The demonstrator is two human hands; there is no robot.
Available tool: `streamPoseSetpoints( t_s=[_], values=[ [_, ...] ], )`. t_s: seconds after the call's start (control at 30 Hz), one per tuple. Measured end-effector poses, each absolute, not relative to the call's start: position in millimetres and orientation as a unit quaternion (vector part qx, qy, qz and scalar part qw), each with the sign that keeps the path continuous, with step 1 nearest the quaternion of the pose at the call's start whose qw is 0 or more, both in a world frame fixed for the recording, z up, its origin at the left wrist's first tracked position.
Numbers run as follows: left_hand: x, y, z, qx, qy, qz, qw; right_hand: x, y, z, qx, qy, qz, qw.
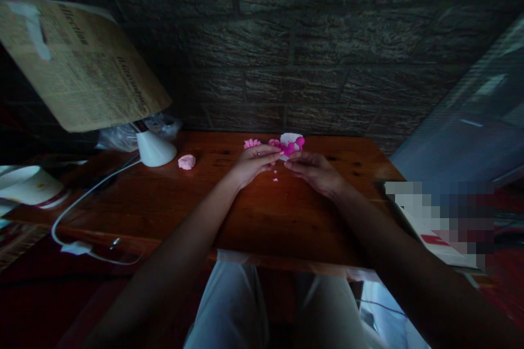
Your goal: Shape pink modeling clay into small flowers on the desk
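A bright pink, curvy-edged piece (291, 148) is between my two hands, toward the back of the wooden table. My left hand (254, 164), with a ring on one finger, pinches its left side. From the right, my right hand (314, 172) has its fingers closed at the lower edge of the same piece. Behind it is a white rounded piece (289, 137), partly covered. Light pink ruffled pieces (251, 143) lie just beyond my left hand, some of them hidden by the fingers. Tiny pink crumbs (275, 179) dot the wood between my wrists.
On the left, a pale pink crumpled lump (187, 162) sits by a white lamp base (156, 148) under a newsprint shade (88, 68). A white cable (98, 181) runs over the table edge. A white cup-like container (33, 185) stands far left. A brick wall (319, 43) rises behind.
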State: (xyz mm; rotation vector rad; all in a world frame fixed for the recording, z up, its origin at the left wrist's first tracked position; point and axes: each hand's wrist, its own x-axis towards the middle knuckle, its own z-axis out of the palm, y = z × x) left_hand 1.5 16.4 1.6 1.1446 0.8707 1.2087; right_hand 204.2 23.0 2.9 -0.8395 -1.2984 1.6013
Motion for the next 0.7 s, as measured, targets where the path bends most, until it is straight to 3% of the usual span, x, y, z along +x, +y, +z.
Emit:
streamPoseSetpoints(
  t_s=[0.3, 0.7],
  values=[
    [0.9, 17.0, 0.1, 0.488, 0.374, 0.523, 0.590, 204.9, 22.3, 1.6, -0.348, -0.581, 0.612, 0.409],
    [1.4, 18.6, -0.1, 0.490, 0.378, 0.529, 0.580, 206.7, 24.5, -0.2, -0.334, -0.547, 0.655, 0.400]
  ],
)
